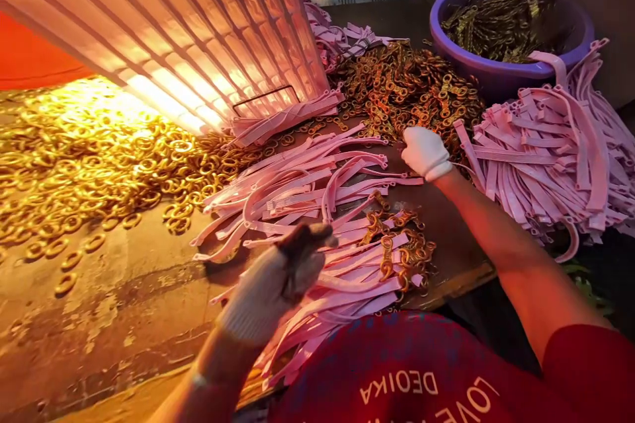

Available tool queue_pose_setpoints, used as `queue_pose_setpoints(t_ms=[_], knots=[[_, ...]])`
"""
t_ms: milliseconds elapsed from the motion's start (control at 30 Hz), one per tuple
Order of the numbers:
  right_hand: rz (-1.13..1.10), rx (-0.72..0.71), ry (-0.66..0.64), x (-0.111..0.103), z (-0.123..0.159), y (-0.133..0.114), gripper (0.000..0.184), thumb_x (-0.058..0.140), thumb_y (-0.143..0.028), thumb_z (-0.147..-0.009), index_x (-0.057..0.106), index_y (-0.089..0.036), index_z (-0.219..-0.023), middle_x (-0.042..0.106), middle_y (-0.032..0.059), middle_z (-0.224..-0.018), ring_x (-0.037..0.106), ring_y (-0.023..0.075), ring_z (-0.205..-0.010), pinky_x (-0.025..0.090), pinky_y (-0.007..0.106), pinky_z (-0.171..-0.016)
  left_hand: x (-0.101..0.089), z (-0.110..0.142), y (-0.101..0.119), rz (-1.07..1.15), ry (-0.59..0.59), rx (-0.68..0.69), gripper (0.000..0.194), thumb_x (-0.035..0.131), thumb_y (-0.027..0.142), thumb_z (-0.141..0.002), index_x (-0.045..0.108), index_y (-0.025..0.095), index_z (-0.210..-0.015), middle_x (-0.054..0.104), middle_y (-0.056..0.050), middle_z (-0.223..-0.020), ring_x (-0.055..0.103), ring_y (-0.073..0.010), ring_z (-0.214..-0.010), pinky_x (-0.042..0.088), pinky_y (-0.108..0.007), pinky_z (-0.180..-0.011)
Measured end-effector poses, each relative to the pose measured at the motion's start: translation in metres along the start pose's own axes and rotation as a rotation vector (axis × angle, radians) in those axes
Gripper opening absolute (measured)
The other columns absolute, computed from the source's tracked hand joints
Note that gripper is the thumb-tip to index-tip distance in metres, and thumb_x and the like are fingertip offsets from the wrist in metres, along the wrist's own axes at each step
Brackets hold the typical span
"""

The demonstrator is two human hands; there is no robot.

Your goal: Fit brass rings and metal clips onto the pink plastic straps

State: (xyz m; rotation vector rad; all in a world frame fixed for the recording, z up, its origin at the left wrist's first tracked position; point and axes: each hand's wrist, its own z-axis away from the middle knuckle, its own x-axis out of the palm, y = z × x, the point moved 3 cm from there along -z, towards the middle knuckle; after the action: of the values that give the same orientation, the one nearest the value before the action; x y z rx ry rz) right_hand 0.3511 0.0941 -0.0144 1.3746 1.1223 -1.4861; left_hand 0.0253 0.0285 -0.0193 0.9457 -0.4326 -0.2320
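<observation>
My left hand (285,274), in a white knit glove with dark stains at the fingers, hovers low over the pink straps (307,195). Its fingers are curled together; whatever lies in them, if anything, is hidden. On the far side of the straps, my right hand (425,153) wears a white glove and is closed, close to the heap of bronze-coloured metal links (411,96). I cannot make out what its fingers hold. Between me and both hands lie pink straps with metal links (404,251) at their right ends.
Gold-coloured rings (149,172) are heaped across the left of the worn wooden table (129,317). A ribbed, brightly lit panel (213,26) leans over them. At the back right stands a purple basin (446,46) of metal pieces, beside a big pile of pink straps (540,152).
</observation>
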Motion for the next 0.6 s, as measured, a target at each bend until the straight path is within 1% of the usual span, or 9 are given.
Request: queue_pose_setpoints(t_ms=[33,67,100,167,200,300,400,500,600], knots=[[0.038,0.068,0.037,0.007,-0.018,0.000,0.023,0.051,-0.011,-0.093,0.069,-0.004,-0.107,0.069,0.0227,-0.104,0.064,0.0278,-0.096,0.043,0.032,-0.079,0.010,-0.009,0.002,0.087,-0.008,-0.046,0.033,0.054,0.035,-0.098,0.073,0.010,-0.089,0.061,-0.004,-0.061,0.035,-0.0050,-0.035,0.026,-0.014,-0.028],[0.067,0.112,0.070,0.013,-0.032,-0.002,0.027,0.047,-0.007,-0.094,0.068,-0.002,-0.108,0.068,0.0254,-0.105,0.065,0.0292,-0.097,0.043,0.034,-0.079,0.019,-0.017,0.003,0.351,0.031,-0.129,0.033,0.049,0.029,-0.101,0.071,0.009,-0.088,0.066,-0.008,-0.071,0.043,-0.0050,-0.041,0.031,-0.012,-0.031],[0.089,0.148,0.097,0.020,-0.041,-0.004,0.031,0.041,-0.004,-0.094,0.067,0.000,-0.110,0.067,0.0274,-0.105,0.065,0.0303,-0.097,0.044,0.034,-0.079,0.026,-0.025,0.002,0.547,0.069,-0.191,0.035,0.044,0.028,-0.102,0.070,0.009,-0.088,0.068,-0.011,-0.077,0.053,-0.0076,-0.048,0.040,-0.013,-0.036],[0.115,0.188,0.135,0.030,-0.048,-0.008,0.039,0.030,-0.002,-0.097,0.065,0.004,-0.112,0.066,0.0302,-0.101,0.066,0.0323,-0.097,0.046,0.037,-0.078,0.038,-0.035,-0.001,0.818,0.123,-0.267,0.036,0.042,0.028,-0.104,0.069,0.009,-0.089,0.070,-0.014,-0.082,0.066,-0.0141,-0.064,0.055,-0.018,-0.049],[0.117,0.185,0.140,0.034,-0.049,-0.008,0.042,0.026,-0.002,-0.098,0.065,0.006,-0.111,0.065,0.0311,-0.099,0.067,0.0331,-0.097,0.047,0.038,-0.078,0.043,-0.037,-0.003,0.876,0.121,-0.280,0.035,0.043,0.029,-0.104,0.069,0.010,-0.090,0.070,-0.015,-0.083,0.069,-0.0175,-0.071,0.060,-0.023,-0.056],[0.130,0.168,0.151,0.034,-0.045,-0.002,0.043,0.024,-0.003,-0.098,0.065,0.005,-0.111,0.065,0.0306,-0.100,0.067,0.0339,-0.099,0.050,0.040,-0.080,0.052,-0.034,-0.011,0.898,0.028,-0.265,0.028,0.047,0.025,-0.100,0.069,0.010,-0.093,0.073,-0.016,-0.088,0.073,-0.0234,-0.081,0.065,-0.035,-0.071],[0.063,0.126,0.167,0.023,-0.036,0.009,0.038,0.035,-0.002,-0.094,0.065,0.002,-0.117,0.065,0.0296,-0.114,0.065,0.0344,-0.108,0.051,0.042,-0.088,0.051,-0.027,-0.018,0.828,-0.024,-0.223,0.017,0.054,0.014,-0.092,0.069,0.009,-0.099,0.074,-0.016,-0.089,0.074,-0.0243,-0.083,0.065,-0.037,-0.076],[-0.250,-0.053,0.141,0.014,-0.007,0.008,0.038,0.042,-0.007,-0.092,0.067,-0.006,-0.120,0.069,0.0221,-0.120,0.064,0.0312,-0.114,0.050,0.043,-0.097,0.047,-0.023,-0.023,0.770,0.038,-0.153,0.024,0.061,0.003,-0.084,0.069,0.011,-0.105,0.073,-0.011,-0.085,0.074,-0.0202,-0.079,0.065,-0.032,-0.075],[-0.703,-0.281,0.017,0.012,0.051,-0.014,0.037,0.048,-0.020,-0.095,0.065,-0.016,-0.127,0.073,0.0115,-0.117,0.067,0.0257,-0.108,0.052,0.042,-0.099,0.047,-0.021,-0.023,0.739,0.067,-0.091,0.031,0.068,0.000,-0.078,0.069,0.012,-0.107,0.072,-0.008,-0.087,0.073,-0.0179,-0.078,0.065,-0.030,-0.074]])
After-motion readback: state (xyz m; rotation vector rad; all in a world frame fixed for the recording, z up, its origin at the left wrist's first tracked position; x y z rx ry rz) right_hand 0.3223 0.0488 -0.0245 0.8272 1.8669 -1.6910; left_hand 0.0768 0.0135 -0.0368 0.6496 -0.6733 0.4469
